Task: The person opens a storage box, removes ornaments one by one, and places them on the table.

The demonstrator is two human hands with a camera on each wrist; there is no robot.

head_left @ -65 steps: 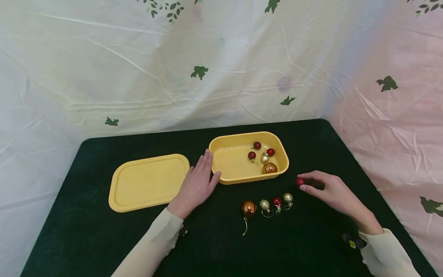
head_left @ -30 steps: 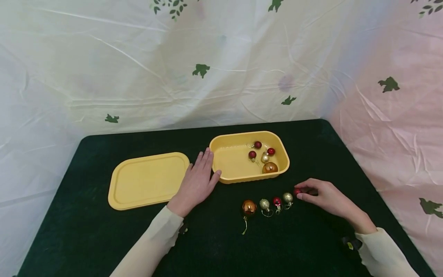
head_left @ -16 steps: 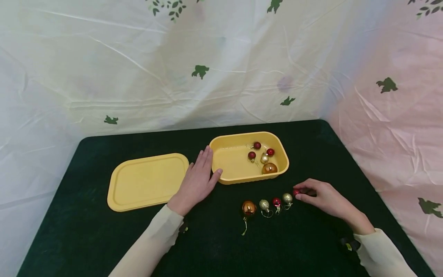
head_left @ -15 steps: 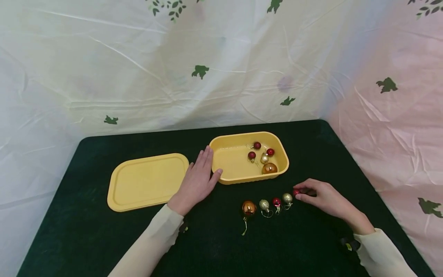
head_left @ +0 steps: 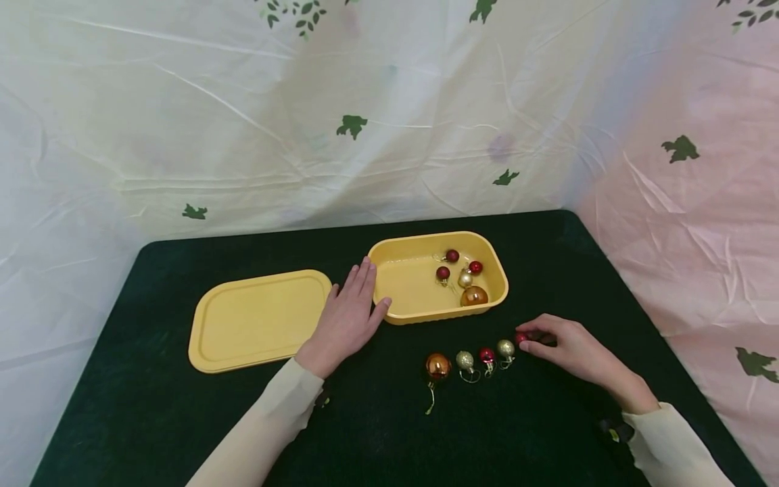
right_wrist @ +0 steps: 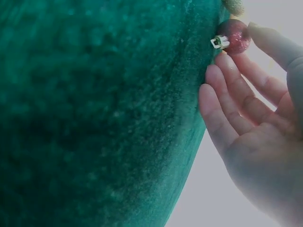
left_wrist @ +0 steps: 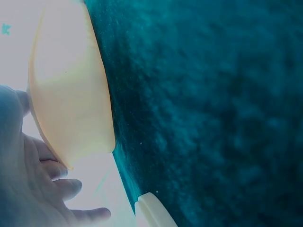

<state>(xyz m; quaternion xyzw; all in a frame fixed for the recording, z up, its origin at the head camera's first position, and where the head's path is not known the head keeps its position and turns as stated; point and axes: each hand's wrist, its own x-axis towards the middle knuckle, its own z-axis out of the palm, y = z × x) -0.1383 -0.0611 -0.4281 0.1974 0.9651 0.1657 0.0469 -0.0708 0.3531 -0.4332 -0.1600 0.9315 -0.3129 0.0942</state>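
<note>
My right hand [head_left: 569, 343] pinches a small red glitter Christmas bauble [right_wrist: 236, 37] between thumb and fingers, at the right end of a row on the dark table. Beside it in that row lie a gold glitter bauble [head_left: 506, 348], a shiny red one [head_left: 487, 354], another gold one [head_left: 465, 360] and a larger copper-orange bauble [head_left: 438, 366] with a gold string. My left hand [head_left: 347, 318], fingers straight, rests against the left rim of a yellow box [head_left: 402, 316]. Inside the box are several baubles, among them a big orange one [head_left: 474, 295] and dark red ones [head_left: 452, 256].
A yellow lid [head_left: 262, 321] lies flat on the dark green tabletop [head_left: 377, 433], left of the box and close to my left forearm. A pale printed cloth [head_left: 268, 135] hangs behind the table, and a pinkish one [head_left: 700, 223] hangs at the right.
Over about two seconds my right hand has brought the red bauble down and left to the row's end, beside the gold one. It has stayed there since. The left hand has hardly moved.
</note>
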